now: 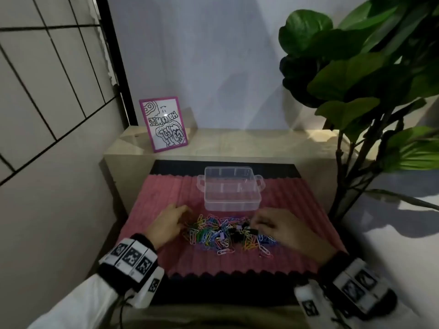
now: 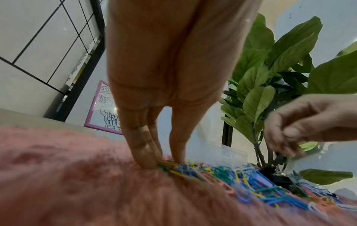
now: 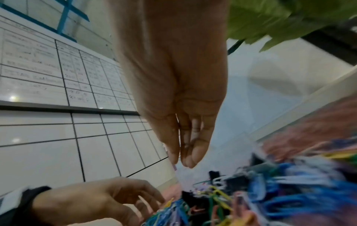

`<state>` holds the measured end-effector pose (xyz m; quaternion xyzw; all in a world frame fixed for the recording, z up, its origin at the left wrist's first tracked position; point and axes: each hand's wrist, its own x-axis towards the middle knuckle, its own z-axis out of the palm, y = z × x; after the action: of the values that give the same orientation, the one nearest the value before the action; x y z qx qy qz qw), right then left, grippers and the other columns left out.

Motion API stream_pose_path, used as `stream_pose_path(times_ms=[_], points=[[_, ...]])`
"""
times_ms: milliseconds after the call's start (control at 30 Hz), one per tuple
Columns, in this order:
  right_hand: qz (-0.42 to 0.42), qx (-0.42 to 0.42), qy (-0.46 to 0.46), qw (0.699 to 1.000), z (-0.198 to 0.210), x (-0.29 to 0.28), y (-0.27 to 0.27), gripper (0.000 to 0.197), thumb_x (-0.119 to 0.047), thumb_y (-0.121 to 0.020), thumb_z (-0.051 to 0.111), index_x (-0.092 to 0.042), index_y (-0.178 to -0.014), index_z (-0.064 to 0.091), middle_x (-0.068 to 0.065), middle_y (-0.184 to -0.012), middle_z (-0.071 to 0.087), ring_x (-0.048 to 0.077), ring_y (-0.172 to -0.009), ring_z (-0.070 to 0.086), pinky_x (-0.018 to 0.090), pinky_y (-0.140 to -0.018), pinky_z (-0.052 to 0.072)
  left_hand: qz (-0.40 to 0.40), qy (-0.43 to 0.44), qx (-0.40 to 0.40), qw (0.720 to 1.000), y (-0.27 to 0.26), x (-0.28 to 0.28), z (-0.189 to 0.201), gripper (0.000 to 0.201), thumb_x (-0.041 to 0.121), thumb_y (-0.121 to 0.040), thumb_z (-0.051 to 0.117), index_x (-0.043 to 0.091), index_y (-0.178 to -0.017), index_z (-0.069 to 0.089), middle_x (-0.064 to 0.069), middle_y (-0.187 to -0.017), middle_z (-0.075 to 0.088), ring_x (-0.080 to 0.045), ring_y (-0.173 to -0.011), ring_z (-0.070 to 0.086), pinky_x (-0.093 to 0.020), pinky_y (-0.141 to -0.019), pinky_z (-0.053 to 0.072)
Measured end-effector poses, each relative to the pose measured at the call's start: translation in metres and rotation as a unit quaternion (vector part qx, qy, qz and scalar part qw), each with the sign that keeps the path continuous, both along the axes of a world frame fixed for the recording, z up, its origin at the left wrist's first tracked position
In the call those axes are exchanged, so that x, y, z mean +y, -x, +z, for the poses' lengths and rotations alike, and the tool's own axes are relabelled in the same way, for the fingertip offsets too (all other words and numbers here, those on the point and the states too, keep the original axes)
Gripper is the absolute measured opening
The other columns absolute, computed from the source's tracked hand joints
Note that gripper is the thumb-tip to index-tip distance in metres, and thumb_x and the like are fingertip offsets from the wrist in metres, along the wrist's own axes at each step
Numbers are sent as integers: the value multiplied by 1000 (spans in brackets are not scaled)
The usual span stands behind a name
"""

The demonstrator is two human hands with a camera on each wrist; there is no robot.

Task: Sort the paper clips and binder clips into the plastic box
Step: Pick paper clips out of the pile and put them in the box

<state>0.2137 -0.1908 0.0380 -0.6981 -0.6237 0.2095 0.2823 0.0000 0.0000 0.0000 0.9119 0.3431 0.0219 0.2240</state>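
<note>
Hovering over the clip pile (image 1: pixel 228 231), both hands work its edges: left hand (image 1: pixel 167 224) w/ straight fingers pressing paper clips (image 2: pixel 251 180) at the pile's left edge, right hand (image 1: pixel 278 227) w/ fingertips (image 3: pixel 188 160) drawn together above the black binder clips (image 1: pixel 240 232); can't tell if it has one. Plastic box (image 1: pixel 229 192) sits just beyond the pile, btwn the hands, long side facing them, about as near to either hand

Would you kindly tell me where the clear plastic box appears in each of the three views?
Head: the plastic box sits centre frame on the pink mat, just beyond the clip pile.
Left wrist: faint, right of centre, behind the pile.
Right wrist: too blurred to tell.
Shared landmark: the clip pile, between both hands in every view.
</note>
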Motion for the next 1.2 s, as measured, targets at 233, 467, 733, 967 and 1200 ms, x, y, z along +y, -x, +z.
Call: stream_pose_path(times_ms=[233, 467, 733, 967, 1200], points=[[54, -110, 26, 992, -7, 72, 39, 18, -9, -91, 50, -4, -106, 60, 10, -108, 64, 21, -98, 58, 27, -81, 44, -41, 46, 36, 997, -17, -11, 3, 57, 23, -74, 72, 15, -125, 48, -10, -121, 55, -25, -109, 52, -28, -89, 40], [101, -199, 43, 974, -33, 89, 53, 18, -8, -89, 49, -2, -104, 58, 16, -109, 58, 30, -101, 54, 43, -83, 46, -32, 52, 16, 998, -36, -17, 11, 49, 15, -68, 77, 1, -111, 57, -14, -116, 61, -25, -106, 57, -20, -75, 36], [118, -130, 50, 983, -25, 91, 29, 11, -2, -79, 64, -6, -89, 61, 9, -92, 64, 21, -85, 60, 33, -75, 47, -29, 72, -19, 997, -34, -13, 11, 33, 19, -71, 75, 7, -101, 66, -7, -104, 69, -18, -98, 62, -14, -73, 37], [138, -165, 55, 975, -25, 93, 30, 26, -5, -83, 62, -2, -108, 57, 14, -110, 61, 25, -102, 57, 21, -76, 37, -90, 93, 25, 991, -40, -3, 16, 40, 20, -68, 78, 6, -104, 65, -9, -107, 69, -19, -99, 62, -18, -79, 43], [168, -84, 46, 981, -25, 92, 15, 15, -4, -79, 66, -5, -94, 62, 8, -93, 65, 3, -78, 51, 4, -64, 34, -131, 149, 14, 980, -50, 8, 15, 27, 10, -72, 74, 3, -98, 66, -6, -98, 68, 24, -64, 51, 5, -64, 36]])
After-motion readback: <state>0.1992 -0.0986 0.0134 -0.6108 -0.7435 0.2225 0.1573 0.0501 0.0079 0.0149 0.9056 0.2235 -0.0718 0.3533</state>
